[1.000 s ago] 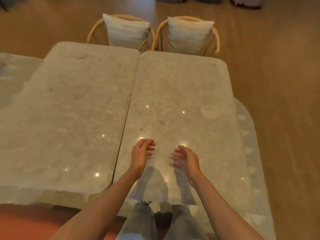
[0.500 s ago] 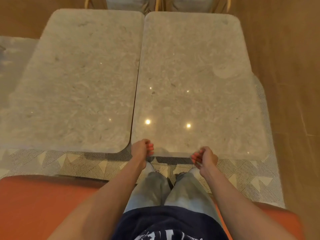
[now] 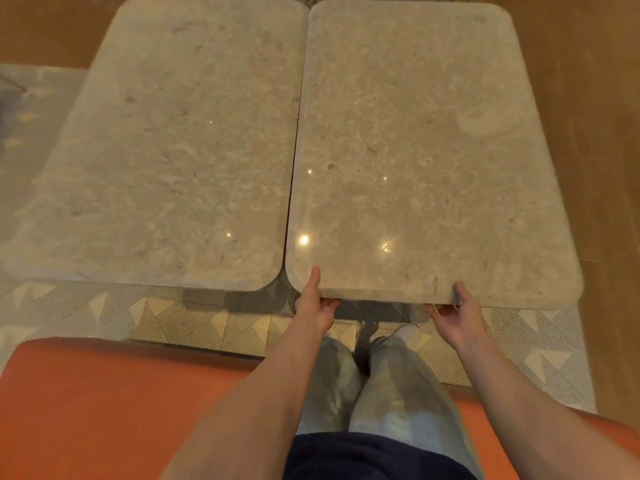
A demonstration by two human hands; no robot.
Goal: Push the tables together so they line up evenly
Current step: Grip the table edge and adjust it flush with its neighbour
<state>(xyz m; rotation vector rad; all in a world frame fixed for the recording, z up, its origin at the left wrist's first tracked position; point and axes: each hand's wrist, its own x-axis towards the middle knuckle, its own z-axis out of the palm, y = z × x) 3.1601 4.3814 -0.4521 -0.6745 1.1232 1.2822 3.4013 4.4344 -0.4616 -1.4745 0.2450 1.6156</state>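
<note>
Two beige stone-topped tables stand side by side with a thin seam between them. The left table (image 3: 180, 150) has its near edge a little farther from me than that of the right table (image 3: 415, 150). My left hand (image 3: 316, 304) grips the right table's near edge by its left corner, thumb on top and fingers underneath. My right hand (image 3: 459, 313) holds the same edge further right, thumb on top, fingers under the slab.
A patterned rug (image 3: 173, 317) lies under the tables. I sit on an orange seat (image 3: 104, 403) with my legs (image 3: 363, 382) between it and the tables. Wooden floor (image 3: 595, 133) runs along the right. A pale surface (image 3: 31, 126) lies at far left.
Both hands dropped from above the right tabletop to its near edge and closed on it. My view tilted downward, so the chairs at the far end are out of sight.
</note>
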